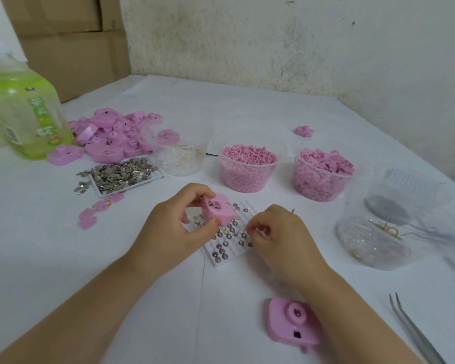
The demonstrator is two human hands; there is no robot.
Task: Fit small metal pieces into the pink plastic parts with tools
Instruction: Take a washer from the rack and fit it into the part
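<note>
- left hand (174,227): thumb and fingers curled round a pink plastic part (218,210), gripping it by the edges, lifted and tilted, recessed face up toward the camera.
- right hand (279,237): fingers curled tight, thumb and forefinger pinched together. A thin metal tool (292,210) pokes out past the knuckles on the far side. What sits at the pinch itself is too small to tell.
- white grid tray (244,210) lies directly under both sets of fingertips, partly filled with round metal pieces (227,233). The held part hovers over the tray's far-left corner.
- Gap between the left thumb and the right fingertips is small; they're not touching.
- second pink part (292,324) lies flat on the table just beside the right forearm, on the near side.
- tweezers (415,332) lie loose, well right of the right hand.
- Beyond the fingers: tray of loose metal bits (121,174), pile of pink parts (111,135), cup of clear pieces (181,156), two cups of pink pieces (248,166) (322,172).
- green bottle (24,114) sits far left, clear tub (378,232) right of the right hand.
</note>
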